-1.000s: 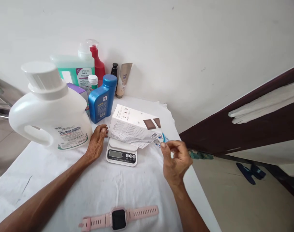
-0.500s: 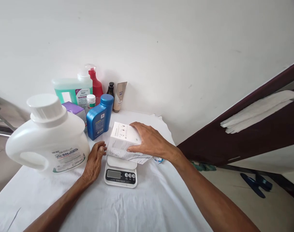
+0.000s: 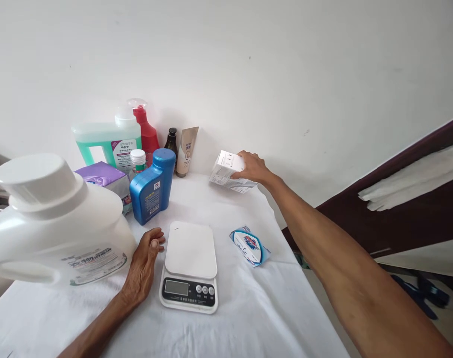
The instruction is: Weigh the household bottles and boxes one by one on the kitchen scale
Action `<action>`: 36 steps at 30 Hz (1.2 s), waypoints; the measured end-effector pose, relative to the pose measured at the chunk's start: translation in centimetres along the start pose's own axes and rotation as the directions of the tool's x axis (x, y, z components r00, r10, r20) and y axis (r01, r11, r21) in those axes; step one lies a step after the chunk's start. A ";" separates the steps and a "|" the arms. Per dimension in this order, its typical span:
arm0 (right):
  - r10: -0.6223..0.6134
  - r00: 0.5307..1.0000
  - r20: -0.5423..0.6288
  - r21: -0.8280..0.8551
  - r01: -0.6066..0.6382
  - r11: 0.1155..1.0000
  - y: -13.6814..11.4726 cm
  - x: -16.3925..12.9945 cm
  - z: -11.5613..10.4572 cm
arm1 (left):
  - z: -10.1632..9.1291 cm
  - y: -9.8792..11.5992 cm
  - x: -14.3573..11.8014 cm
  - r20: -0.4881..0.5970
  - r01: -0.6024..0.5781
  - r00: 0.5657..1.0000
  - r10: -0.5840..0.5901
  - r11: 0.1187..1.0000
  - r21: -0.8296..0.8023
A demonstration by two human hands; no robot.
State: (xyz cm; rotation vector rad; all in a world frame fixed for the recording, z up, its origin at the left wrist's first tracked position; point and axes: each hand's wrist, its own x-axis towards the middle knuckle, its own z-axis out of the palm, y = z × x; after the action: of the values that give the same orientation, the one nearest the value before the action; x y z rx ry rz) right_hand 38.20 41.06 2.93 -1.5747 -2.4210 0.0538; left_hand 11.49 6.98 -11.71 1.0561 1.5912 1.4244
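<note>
I have my right hand (image 3: pixel 253 168) clamped on the white box (image 3: pixel 226 176) near the wall; from here its print is unreadable. My left hand (image 3: pixel 141 268), loosely uncurled, lies beside the scale (image 3: pixel 190 248). The jug (image 3: pixel 58 233)'s label reads 衣物.

The cloth-covered table (image 3: pixel 286 308) carries a scale (image 3: pixel 191 251) just right of the left hand (image 3: pixel 141 266), a white jug (image 3: pixel 62 221) to that hand's left, a blue bottle (image 3: pixel 152 188) beyond it, and a packet (image 3: pixel 250 244) nearer than the right hand (image 3: pixel 252 167).

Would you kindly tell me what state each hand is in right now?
Left hand: open, holding nothing, beside the scale.
Right hand: closed, holding the box.
</note>
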 end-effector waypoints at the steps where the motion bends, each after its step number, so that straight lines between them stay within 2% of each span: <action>1: 0.011 1.000 0.004 -0.008 -0.011 1.000 0.7 0.9 0.8 | 0.0 0.0 0.0 -0.002 0.000 1.000 0.000 1.000 0.004; 4: 0.025 1.000 0.006 -0.014 -0.025 1.000 2.3 2.8 2.6 | 0.1 0.0 0.0 -0.011 0.009 1.000 -0.008 1.000 0.013; 8: 0.058 0.998 0.012 -0.010 -0.058 0.998 3.0 4.4 3.9 | 0.0 -0.2 0.1 0.000 0.010 1.000 -0.010 1.000 0.013; 13: 0.048 0.999 0.010 -0.010 -0.048 0.999 2.7 4.1 4.6 | 0.0 -0.2 0.0 0.004 -0.002 1.000 0.002 1.000 0.003; 17: -0.009 0.997 -0.074 -0.019 0.007 1.000 0.1 1.8 4.4 | 0.2 0.2 0.0 -0.004 -0.001 1.000 0.001 1.000 -0.018; 19: -0.070 0.990 -0.122 0.040 0.075 0.996 -2.7 0.0 4.2 | 0.2 0.4 -0.1 0.001 -0.003 1.000 0.003 1.000 -0.019; 20: -0.103 0.988 -0.111 0.121 0.116 0.986 -4.4 -1.0 4.0 | 0.2 0.4 -0.1 0.005 -0.006 1.000 0.006 1.000 -0.018; 22: -0.167 0.986 -0.011 0.408 0.157 0.899 -8.2 -2.7 3.8 | 0.2 0.4 -0.2 0.008 -0.013 1.000 0.013 1.000 -0.013; 24: -0.221 0.973 0.071 0.704 0.108 0.702 -12.2 -3.9 3.9 | 0.1 0.4 -0.2 0.008 -0.018 1.000 0.019 1.000 -0.008; 25: -0.265 0.961 0.079 0.798 0.098 0.595 -14.1 -4.2 4.1 | 0.1 0.4 -0.2 0.010 -0.022 1.000 0.022 1.000 -0.007; 27: -0.363 0.929 0.071 0.910 0.089 0.404 -17.3 -4.3 4.6 | 0.0 0.2 -0.2 0.013 -0.030 0.999 0.030 1.000 -0.009; 29: -0.418 0.904 0.087 0.960 0.036 0.278 -19.5 -3.9 5.3 | 0.0 -0.1 -0.1 0.018 -0.036 0.999 0.036 0.999 -0.008; 32: -0.424 0.897 0.126 0.976 -0.034 0.216 -21.0 -3.6 6.1 | 0.0 -0.7 0.0 0.024 -0.048 0.999 0.049 0.999 -0.006; 36: -0.480 0.862 0.165 0.971 -0.055 0.234 -20.8 -4.4 6.3 | 0.0 -1.1 0.1 0.032 -0.051 0.998 0.052 0.998 -0.021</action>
State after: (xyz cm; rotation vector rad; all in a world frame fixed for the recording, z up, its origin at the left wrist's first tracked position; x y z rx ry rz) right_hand 19.85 29.16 -0.52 -0.5761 -1.9703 1.6898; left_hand 11.39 7.02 -12.78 1.1106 1.5335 1.4472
